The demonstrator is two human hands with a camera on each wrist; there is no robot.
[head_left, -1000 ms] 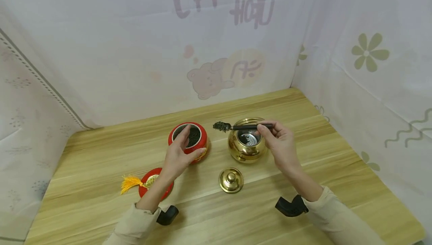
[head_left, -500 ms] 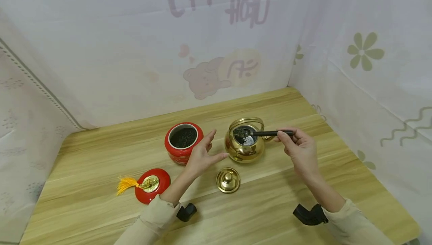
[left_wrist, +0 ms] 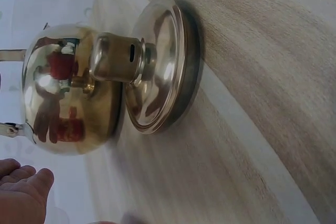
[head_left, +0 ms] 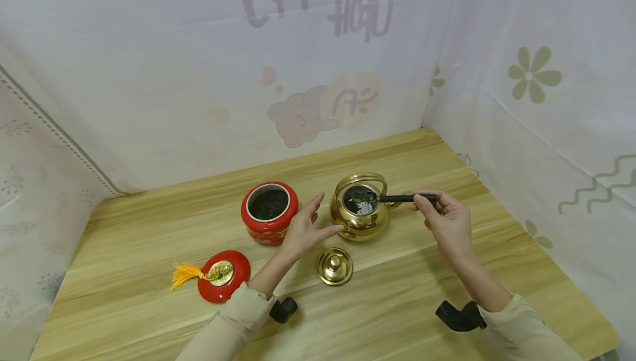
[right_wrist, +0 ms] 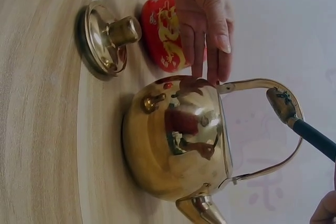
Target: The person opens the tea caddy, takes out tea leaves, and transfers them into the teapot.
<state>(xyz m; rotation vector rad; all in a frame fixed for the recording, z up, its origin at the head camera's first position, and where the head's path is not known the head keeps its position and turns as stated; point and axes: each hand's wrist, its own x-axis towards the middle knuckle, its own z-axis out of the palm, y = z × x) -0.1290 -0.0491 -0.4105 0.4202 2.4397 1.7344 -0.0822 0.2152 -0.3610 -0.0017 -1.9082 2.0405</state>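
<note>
In the head view my right hand (head_left: 449,226) pinches the dark handle of a tea scoop (head_left: 404,198). The scoop's tip is over the mouth of a gold kettle (head_left: 359,227), under its raised handle. Dark tea leaves cover part of the perforated strainer inside. Seen from the right wrist, the tilted scoop bowl (right_wrist: 281,106) has a few dark bits on it. My left hand (head_left: 304,233), thumb and fingers spread, hovers between the kettle and a red jar (head_left: 268,235) of dark tea leaves. From the right wrist, its fingertips overlap the kettle's rim.
In front of the kettle lies its gold lid (head_left: 335,267), knob up. A red jar lid (head_left: 239,277) with a yellow tassel (head_left: 185,275) rests at the left. Printed cloth walls (head_left: 164,101) enclose the wooden table (head_left: 387,306) at the back and sides.
The right hand has moved right, bringing the loaded scoop over the kettle's mouth and tipping it; more leaves now lie inside. The left hand has moved from above the red jar toward the kettle.
</note>
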